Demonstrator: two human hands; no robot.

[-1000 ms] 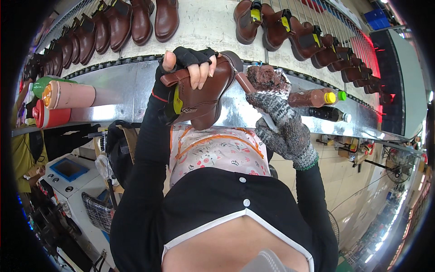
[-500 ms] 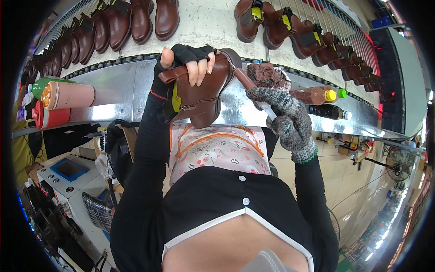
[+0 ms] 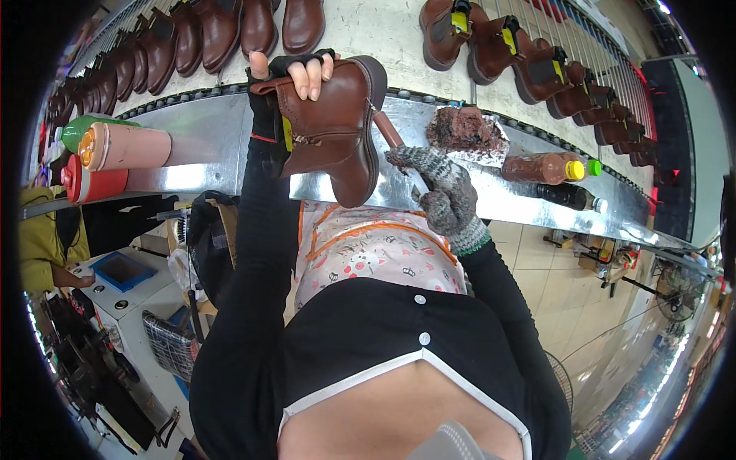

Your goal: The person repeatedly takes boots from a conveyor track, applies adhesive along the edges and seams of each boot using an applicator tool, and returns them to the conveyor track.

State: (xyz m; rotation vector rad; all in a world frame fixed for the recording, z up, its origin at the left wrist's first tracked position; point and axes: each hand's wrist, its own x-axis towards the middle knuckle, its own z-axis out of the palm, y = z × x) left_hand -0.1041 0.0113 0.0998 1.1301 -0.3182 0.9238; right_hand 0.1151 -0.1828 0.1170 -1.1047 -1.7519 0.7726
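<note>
A brown leather ankle boot is held over the metal ledge, sole to the right and toe pointing down. My left hand, in a black fingerless glove, is closed round its shaft near the opening. In a grey knitted glove, my right hand grips a slim brown tube-like applicator with a whitish lower end. The applicator's upper end meets the edge of the sole, or nearly so; exact contact I cannot tell. Right of it, a dark brown crumbly sponge-like lump sits on a crumpled wrapper.
Rows of brown boots stand on the conveyor beyond the ledge. Pink and red bottles lie at left, brown and black bottles at right. At far left, another person's hand touches a white machine.
The boot has moved up and left and turned slightly, its sole now more upright. My right hand has followed leftward with the applicator. The whole view has shifted a little.
</note>
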